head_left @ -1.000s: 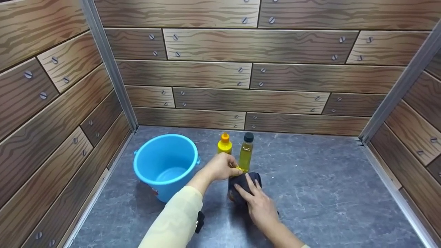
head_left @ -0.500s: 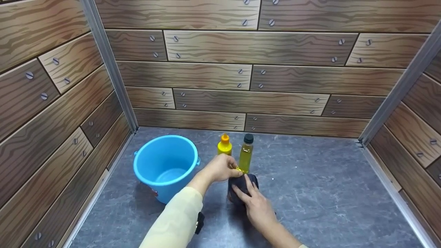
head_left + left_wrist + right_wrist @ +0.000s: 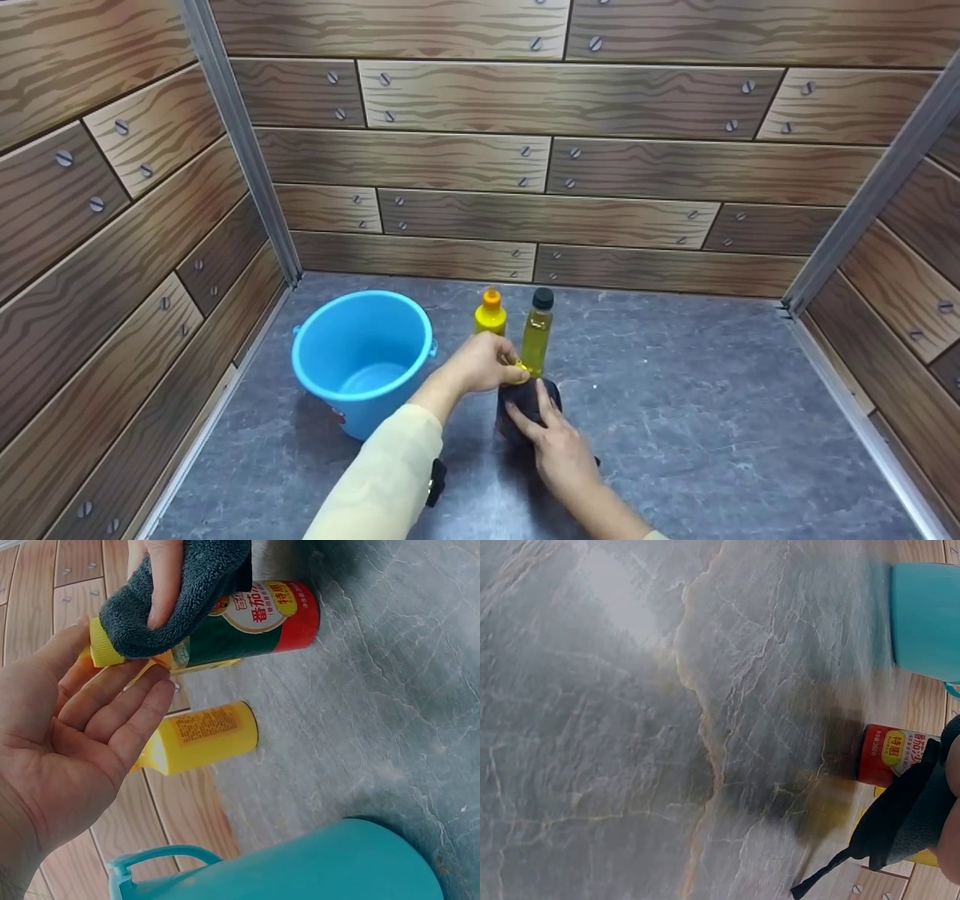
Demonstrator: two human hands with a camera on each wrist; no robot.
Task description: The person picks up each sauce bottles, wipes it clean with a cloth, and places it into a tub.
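Observation:
In the head view my left hand (image 3: 480,364) pinches the yellow cap (image 3: 103,649) of a tomato sauce bottle (image 3: 296,619). The left wrist view shows this bottle upright on the floor, its label red and dark green. My right hand (image 3: 566,454) holds a dark towelling cloth (image 3: 206,607) against its upper part, index and middle fingers spread over the fabric. A thin strap (image 3: 821,877) hangs from the cloth in the right wrist view. Most of the bottle is hidden by cloth and hands in the head view.
Just behind the hands stand a yellow squeeze bottle (image 3: 490,321) with an orange cap and a clear bottle of yellowish liquid (image 3: 535,349) with a black cap. To the left is a blue bucket (image 3: 367,416). Wood-patterned walls (image 3: 465,217) enclose the grey marbled floor (image 3: 720,405).
My right hand and the cloth have shifted slightly left around the bottle, mostly in the first half second. The left hand stays at the cap; the other bottles and bucket have not moved.

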